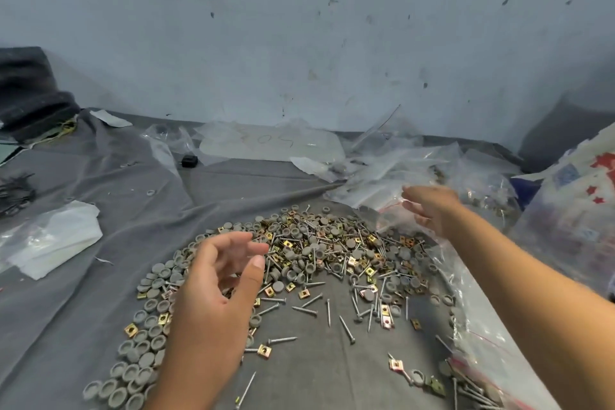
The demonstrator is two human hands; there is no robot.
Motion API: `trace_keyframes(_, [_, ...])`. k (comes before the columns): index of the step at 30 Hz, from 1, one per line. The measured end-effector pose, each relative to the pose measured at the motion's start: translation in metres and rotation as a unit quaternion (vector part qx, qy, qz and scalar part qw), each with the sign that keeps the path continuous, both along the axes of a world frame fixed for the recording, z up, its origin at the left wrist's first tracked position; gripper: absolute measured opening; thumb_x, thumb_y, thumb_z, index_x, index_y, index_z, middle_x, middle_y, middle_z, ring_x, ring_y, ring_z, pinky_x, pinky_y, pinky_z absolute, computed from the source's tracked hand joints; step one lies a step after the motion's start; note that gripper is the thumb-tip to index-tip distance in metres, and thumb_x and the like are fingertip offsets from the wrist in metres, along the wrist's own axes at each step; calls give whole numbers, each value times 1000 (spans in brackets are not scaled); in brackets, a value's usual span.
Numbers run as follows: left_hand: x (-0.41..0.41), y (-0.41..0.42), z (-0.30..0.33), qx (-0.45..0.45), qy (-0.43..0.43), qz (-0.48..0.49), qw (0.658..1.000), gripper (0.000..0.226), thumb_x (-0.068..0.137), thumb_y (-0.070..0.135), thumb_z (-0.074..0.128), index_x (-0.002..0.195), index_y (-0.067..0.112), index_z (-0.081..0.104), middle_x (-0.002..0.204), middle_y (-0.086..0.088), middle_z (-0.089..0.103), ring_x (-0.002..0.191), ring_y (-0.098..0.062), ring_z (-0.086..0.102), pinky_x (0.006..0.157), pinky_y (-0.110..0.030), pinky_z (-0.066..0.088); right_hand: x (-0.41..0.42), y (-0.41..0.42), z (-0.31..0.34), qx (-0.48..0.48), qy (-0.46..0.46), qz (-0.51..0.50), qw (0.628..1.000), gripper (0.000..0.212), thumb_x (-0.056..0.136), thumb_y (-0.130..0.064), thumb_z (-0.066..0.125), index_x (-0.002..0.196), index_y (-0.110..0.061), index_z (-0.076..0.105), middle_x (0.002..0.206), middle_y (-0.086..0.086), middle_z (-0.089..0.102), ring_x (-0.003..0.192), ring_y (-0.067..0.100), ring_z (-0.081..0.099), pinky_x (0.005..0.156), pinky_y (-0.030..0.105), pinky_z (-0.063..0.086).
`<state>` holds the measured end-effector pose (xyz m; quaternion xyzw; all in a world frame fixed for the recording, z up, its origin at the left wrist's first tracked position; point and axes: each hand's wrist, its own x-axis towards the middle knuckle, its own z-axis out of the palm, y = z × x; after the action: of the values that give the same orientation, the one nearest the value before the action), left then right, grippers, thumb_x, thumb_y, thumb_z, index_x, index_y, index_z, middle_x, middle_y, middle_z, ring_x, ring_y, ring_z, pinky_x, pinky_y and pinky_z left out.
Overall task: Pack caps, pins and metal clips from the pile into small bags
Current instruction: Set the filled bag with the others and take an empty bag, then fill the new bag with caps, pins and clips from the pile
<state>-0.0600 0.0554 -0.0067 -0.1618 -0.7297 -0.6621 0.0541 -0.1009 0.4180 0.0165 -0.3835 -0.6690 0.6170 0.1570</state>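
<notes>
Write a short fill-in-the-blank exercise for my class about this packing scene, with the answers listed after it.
1. The round caps in the pile are ___ in colour.
2. The pile of caps, pins and square brass-coloured metal clips lies on a grey ___.
3. The right hand reaches toward the clear plastic ___ beside the pile.
4. The left hand holds ___.

Answers: grey; cloth; bags; nothing

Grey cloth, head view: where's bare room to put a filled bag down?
Bare grey cloth lies left of the pile, between the white bag and the small black box. A thinner patch sits near the front, inside the pile's arc, dotted with loose pins. Crowded: the right side, under clear bags.
</notes>
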Motion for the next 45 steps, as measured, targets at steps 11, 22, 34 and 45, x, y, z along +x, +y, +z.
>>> trace_keyframes(11, [8,8,-2,-22,0,-15,1000,29,81,52,57,108,40,58,102,19,74,98,-2,69,91,-39,53,229,20,-59,457,-379,152,790,48,90,-51,68,127,-22,62,131,3,65,115,20,59,97,32,43])
trace_keyframes(22, [14,22,-10,-57,-13,-63,996,32,77,60,57,106,46,58,103,21,74,100,-1,68,90,-33,51,216,10,-33,492,-155,29,856,21,89,-42,71,108,-32,72,106,-9,74,89,9,67,77,36,52])
trace_keyframes(34, [11,22,-15,-71,-19,-90,993,35,76,59,59,108,44,59,104,15,74,101,-3,68,91,-38,53,223,31,-40,477,-190,-70,855,23,96,-27,67,116,-17,72,111,11,74,103,35,67,83,44,51])
trace_keyframes(45, [11,25,-18,-78,-14,-74,994,19,90,36,64,108,38,60,102,19,72,96,1,67,90,-37,53,206,7,21,419,-67,-61,903,37,91,-10,71,128,-17,65,114,-3,72,104,19,69,95,35,53])
